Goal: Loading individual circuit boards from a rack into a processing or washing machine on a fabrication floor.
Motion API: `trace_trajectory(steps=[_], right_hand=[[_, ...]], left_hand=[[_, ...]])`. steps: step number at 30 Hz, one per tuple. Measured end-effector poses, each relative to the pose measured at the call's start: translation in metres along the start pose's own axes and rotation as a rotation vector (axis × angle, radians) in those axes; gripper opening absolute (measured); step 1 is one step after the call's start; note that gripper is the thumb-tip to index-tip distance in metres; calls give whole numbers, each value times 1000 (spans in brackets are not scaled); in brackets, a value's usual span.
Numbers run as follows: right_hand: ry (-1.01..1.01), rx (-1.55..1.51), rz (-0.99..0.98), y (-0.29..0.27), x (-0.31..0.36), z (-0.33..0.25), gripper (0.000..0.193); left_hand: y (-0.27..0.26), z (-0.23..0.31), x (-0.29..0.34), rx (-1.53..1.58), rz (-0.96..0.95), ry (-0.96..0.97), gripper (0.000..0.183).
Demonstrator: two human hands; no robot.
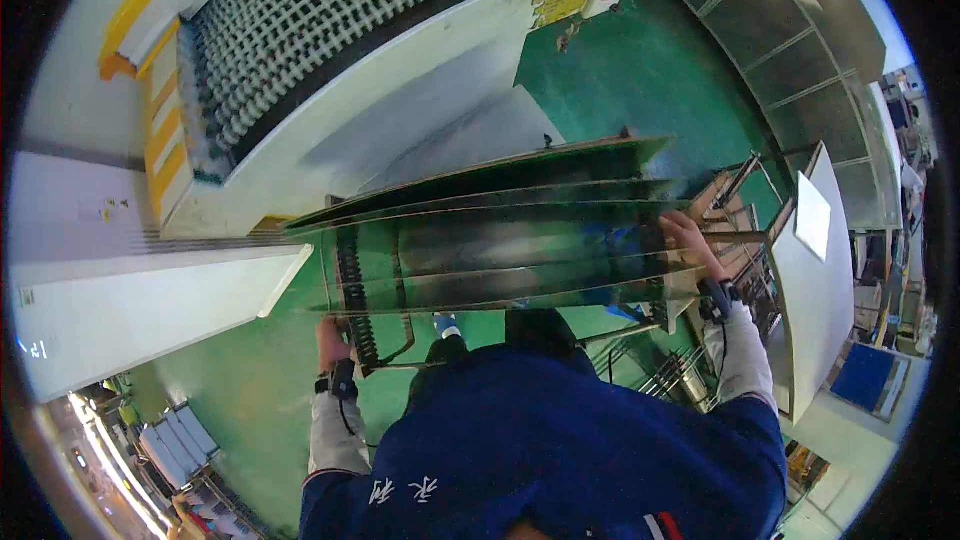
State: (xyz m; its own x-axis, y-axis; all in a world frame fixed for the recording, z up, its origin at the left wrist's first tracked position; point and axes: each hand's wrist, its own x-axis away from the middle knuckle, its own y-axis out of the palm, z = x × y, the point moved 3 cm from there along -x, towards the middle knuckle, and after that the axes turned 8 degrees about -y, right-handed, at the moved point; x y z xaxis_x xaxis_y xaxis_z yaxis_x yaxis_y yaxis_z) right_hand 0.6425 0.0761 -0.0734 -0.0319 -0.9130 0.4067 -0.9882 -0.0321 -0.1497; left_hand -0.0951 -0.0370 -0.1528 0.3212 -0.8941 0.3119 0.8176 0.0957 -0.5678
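Note:
In front of my body stands a metal rack [357, 285] with coiled, spring-like slot bars at its sides. Several thin, dark green, glossy panels [500, 285] stand on edge in it, spaced apart and running left to right. My left hand [332, 343] is closed at the rack's near left end, beside the coiled bar; its fingertips are partly hidden. At the right end, my right hand [692, 243] has its fingers bent round the rack's side, close to the panel edges. What exactly lies under those fingers is hard to make out.
Ahead on the left is a machine with a roller conveyor bed [340, 30]. A white cabinet [160, 305] juts in at left. On the right stand a white board [815, 270] and a cart with brown sheets [730, 240]. The floor [240, 390] is green.

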Motion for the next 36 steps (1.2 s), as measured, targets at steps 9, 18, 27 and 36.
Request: trace_trajectory(steps=[9, 18, 27, 36], right_hand=[[19, 36, -271, -3, -192, -63, 29], [81, -203, -407, 5, -267, -64, 40], [186, -75, -273, -5, -218, -107, 49], [-606, 337, 185, -7, -132, -221, 25]], left_hand=[[54, -45, -9, 670, 174, -732, 19], [76, -49, -9, 370, 72, -559, 9], [62, -120, 24, 464, -15, -626, 15], [96, -33, 6, 963, 46, -788, 15]])
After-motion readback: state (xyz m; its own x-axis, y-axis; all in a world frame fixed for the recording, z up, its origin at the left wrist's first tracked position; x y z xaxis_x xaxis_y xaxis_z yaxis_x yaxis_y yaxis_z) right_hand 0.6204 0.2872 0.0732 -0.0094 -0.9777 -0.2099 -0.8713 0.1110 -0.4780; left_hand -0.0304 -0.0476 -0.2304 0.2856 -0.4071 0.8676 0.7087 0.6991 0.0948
